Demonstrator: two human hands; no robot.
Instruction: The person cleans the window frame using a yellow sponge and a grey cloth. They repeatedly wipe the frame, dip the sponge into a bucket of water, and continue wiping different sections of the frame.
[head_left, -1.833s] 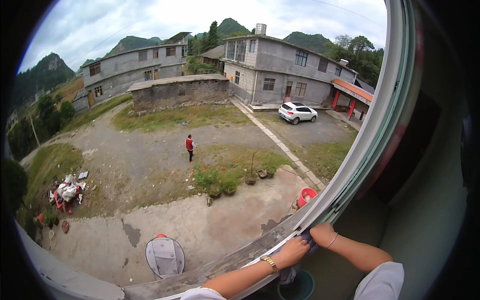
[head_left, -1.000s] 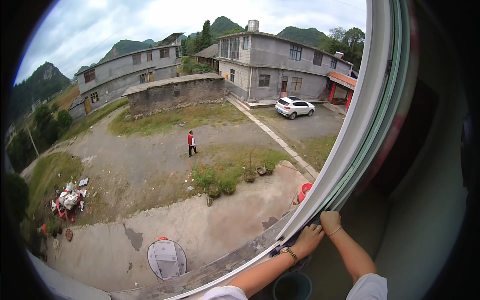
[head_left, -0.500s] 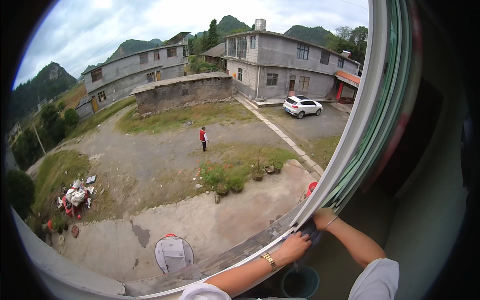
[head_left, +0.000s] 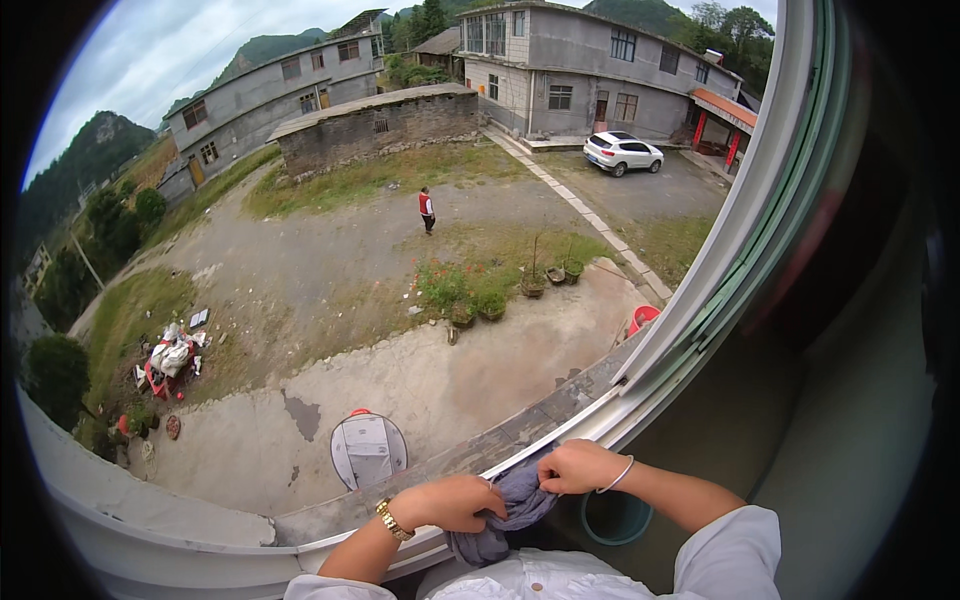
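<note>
A crumpled grey-purple cloth (head_left: 524,497) lies across the inner edge of the white window track (head_left: 590,432). Closed around its right end is my right hand (head_left: 582,466), which wears a thin bangle. My left hand (head_left: 455,502), with a gold watch at the wrist, grips the cloth's left part; part of the fabric hangs down below this hand toward my white shirt. Some fingertips of both hands are hidden by the cloth or turned away. The slid-open window panes (head_left: 730,290) stand stacked at the right.
Below my right forearm is a teal bucket (head_left: 617,520). Beyond the sill lies a tiled ledge (head_left: 520,435), with a drop to the yard. Down there are a grey-white pop-up tent (head_left: 368,450), potted plants (head_left: 462,312), a person in a red vest (head_left: 426,209) and a white car (head_left: 622,151).
Both hands have moved left and nearer to me along the track, away from the pane edge, bringing the cloth along. More of the cloth shows between them. The view has tilted down.
</note>
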